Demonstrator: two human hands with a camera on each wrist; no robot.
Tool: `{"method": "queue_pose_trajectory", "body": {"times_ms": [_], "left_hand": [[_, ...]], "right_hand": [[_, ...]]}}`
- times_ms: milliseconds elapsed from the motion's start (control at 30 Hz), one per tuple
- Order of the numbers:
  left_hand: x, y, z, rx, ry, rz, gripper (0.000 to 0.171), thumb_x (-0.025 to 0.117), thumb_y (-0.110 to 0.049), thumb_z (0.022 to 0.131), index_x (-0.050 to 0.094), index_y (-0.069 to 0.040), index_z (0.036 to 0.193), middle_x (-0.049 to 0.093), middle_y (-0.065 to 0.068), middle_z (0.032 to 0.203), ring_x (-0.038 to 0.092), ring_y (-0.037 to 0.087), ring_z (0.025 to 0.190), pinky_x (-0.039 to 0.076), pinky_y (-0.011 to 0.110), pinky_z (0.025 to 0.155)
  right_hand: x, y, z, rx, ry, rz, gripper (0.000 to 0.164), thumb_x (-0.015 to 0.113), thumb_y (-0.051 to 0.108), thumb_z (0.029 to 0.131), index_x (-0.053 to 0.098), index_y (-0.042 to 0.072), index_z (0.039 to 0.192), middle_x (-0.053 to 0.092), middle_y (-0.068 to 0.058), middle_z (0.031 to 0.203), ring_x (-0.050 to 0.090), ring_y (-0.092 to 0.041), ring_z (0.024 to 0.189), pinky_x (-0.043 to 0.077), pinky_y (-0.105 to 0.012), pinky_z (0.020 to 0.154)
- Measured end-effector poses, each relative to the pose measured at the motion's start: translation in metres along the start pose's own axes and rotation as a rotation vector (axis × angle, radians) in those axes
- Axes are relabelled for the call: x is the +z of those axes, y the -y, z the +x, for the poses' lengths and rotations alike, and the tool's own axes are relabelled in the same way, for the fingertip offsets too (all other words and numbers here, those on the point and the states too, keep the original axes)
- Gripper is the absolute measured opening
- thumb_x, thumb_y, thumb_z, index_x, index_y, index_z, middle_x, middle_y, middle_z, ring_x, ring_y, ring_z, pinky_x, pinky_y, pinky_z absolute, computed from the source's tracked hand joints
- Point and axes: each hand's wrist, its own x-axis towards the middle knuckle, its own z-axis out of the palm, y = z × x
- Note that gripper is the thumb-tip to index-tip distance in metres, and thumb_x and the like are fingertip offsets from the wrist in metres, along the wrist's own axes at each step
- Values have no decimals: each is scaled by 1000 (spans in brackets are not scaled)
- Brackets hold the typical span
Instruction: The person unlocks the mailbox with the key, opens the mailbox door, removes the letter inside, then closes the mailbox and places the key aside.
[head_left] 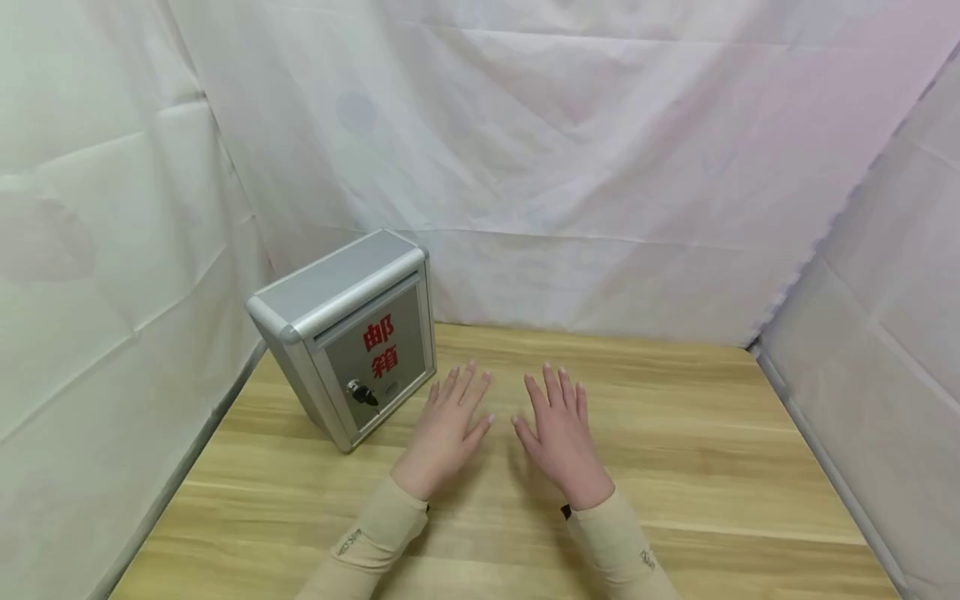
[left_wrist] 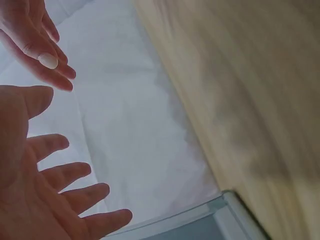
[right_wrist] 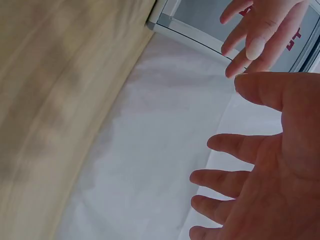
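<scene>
Bearing red "邮箱": grey box near left hand.

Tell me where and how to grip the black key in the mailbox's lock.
Probably best: pinch the black key by its head, from the front, with the left hand, the nearer one. It juts outward from the lock on the front of the mailbox.

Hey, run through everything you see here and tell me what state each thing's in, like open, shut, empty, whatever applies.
Left hand: open, fingers spread, empty
Right hand: open, fingers spread, empty
Gray mailbox: upright on the wooden table
Mailbox door: shut; locked or not, cannot tell
Black-headed key: in the door's lock
Backdrop cloth: hanging, creased
</scene>
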Motion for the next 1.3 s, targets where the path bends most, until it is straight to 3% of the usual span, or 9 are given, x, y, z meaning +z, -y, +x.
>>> {"method": "queue_pose_trajectory", "body": {"times_ms": [167, 400, 567, 733, 867, 967, 1300], "left_hand": [[-23, 3, 7, 62, -180, -62, 56, 59, -30, 95, 41, -12, 145, 39, 15, 146, 40, 36, 131, 31, 53, 108], [-76, 2, 17, 187, -578, -68, 40, 61, -19, 89, 59, -1, 125, 59, 16, 119, 58, 33, 106, 49, 45, 92], [-113, -1, 14, 186, -841, -104, 30, 60, -14, 87, 66, 3, 111, 62, 18, 109, 59, 34, 93, 50, 44, 81], [-141, 2, 10, 159, -1010, -125, 25, 61, -10, 84, 69, 3, 103, 62, 20, 110, 57, 38, 98, 45, 47, 85], [-155, 6, 8, 103, -1102, -116, 24, 61, -14, 83, 70, 1, 100, 61, 18, 113, 55, 39, 103, 42, 49, 89], [-162, 13, 6, 32, -1134, -102, 28, 60, -19, 84, 70, 1, 100, 60, 17, 117, 54, 38, 106, 40, 48, 88], [-162, 45, -2, -155, -1072, -81, 29, 60, -16, 85, 68, 5, 104, 53, 22, 128, 43, 39, 124, 29, 52, 107]], "right_hand": [[-9, 3, 15, -63, -55, -18, 60, 61, 34, 93, 42, 5, 143, 29, -24, 149, 17, -40, 140, 11, -59, 113], [-25, 12, 52, -178, -97, 18, 57, 59, 33, 94, 43, 5, 141, 33, -20, 147, 27, -37, 136, 18, -53, 113], [-41, 28, 77, -239, -119, 49, 55, 59, 31, 94, 44, 4, 140, 35, -20, 145, 31, -35, 134, 22, -49, 112], [-56, 48, 96, -307, -105, 81, 54, 56, 32, 96, 43, 5, 140, 32, -20, 146, 30, -35, 134, 22, -47, 112], [-64, 64, 109, -359, -119, 103, 52, 57, 30, 95, 43, 4, 139, 32, -21, 146, 31, -36, 134, 23, -47, 112], [-69, 74, 117, -385, -128, 133, 52, 57, 30, 95, 43, 5, 138, 32, -21, 146, 30, -36, 134, 23, -47, 112], [-60, 103, 140, -459, -101, 207, 55, 53, 31, 98, 38, 8, 145, 27, -18, 151, 25, -29, 139, 19, -40, 115]]}}
